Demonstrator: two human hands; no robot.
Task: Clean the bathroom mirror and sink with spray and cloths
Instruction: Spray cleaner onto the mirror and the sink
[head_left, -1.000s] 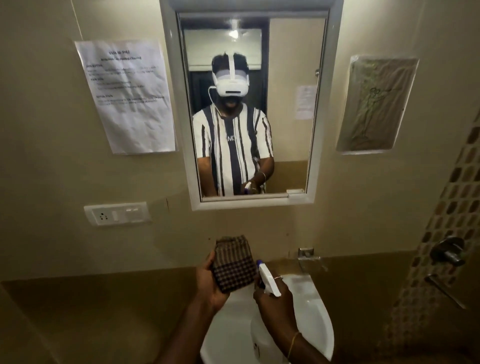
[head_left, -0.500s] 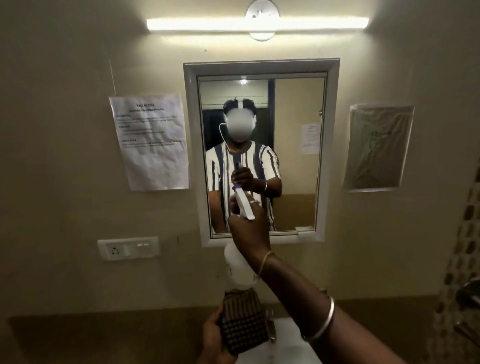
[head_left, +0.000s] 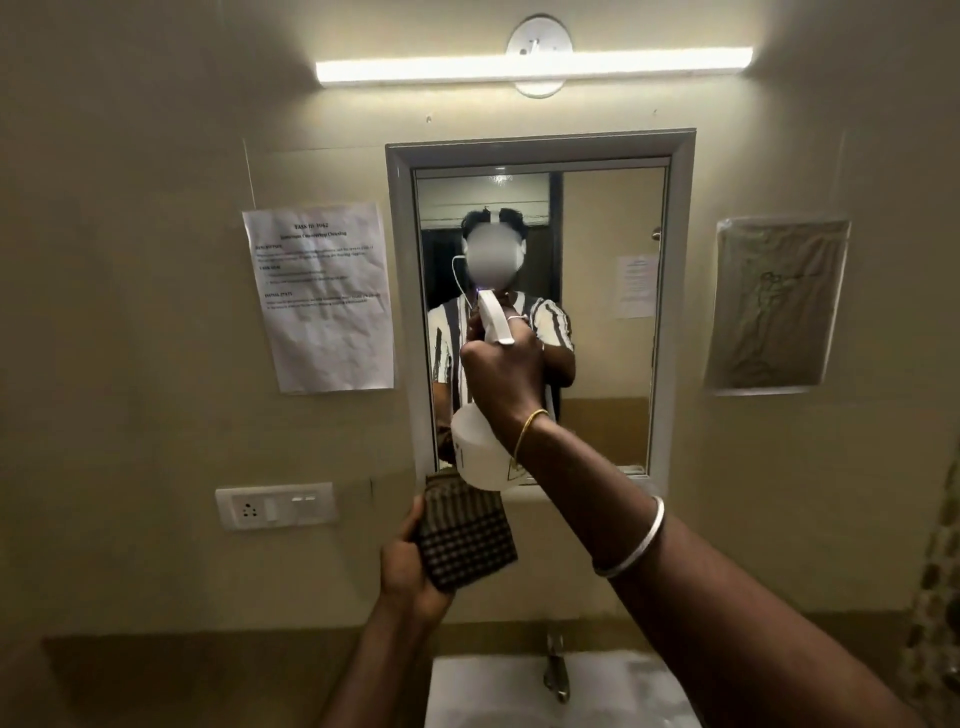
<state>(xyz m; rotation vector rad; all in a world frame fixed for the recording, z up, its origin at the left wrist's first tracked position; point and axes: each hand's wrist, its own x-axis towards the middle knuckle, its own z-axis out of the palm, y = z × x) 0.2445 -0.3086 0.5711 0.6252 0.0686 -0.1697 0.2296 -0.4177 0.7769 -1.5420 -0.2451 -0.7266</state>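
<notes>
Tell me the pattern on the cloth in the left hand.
Dark checked cloth, clearest in the head view.

Sink (head_left: 493, 691) cut off at bottom edge, below mirror (head_left: 602, 332); bottle (head_left: 480, 457) neck hidden in right hand (head_left: 501, 374); notice (head_left: 319, 296) txt left of mirror unreadable.

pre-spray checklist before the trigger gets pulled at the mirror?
1. Spray bottle gripped in right hand: ok.
2. Nozzle aimed at the mirror: ok.
3. Checked cloth ready in left hand, below the glass: ok.
4. Liquid left in the bottle: cannot tell.
5. Paper notice and switch plate left of the frame, clear of overspray: cannot tell.
6. Finger on the trigger: cannot tell, hidden behind the hand.
</notes>
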